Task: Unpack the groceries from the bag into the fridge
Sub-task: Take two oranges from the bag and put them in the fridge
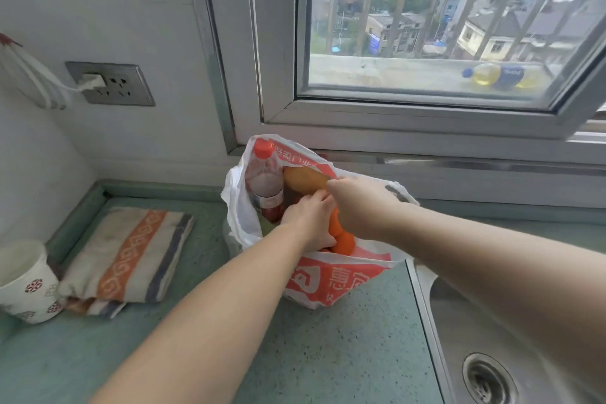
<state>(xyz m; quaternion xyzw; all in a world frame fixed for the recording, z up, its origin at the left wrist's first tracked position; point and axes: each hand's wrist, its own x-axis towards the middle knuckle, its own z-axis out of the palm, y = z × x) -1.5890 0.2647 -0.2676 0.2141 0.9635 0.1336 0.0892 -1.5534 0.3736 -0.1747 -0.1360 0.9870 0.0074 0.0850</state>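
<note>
Both hands (331, 216) reach in bag (328, 282), grips unclear; towel (131, 256), cup (26, 282) left.

left hand (311, 223) fingertips hidden inside bag (328, 282), bottle (264, 180) base hidden, sink (492, 338) cut by frame edge

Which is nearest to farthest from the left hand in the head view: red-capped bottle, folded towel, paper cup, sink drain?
From the left hand, inside the bag:
1. Red-capped bottle, in the bag, just left of the hand.
2. Folded towel, on the counter to the left.
3. Sink drain at lower right and paper cup at far left: too close to call.
</note>
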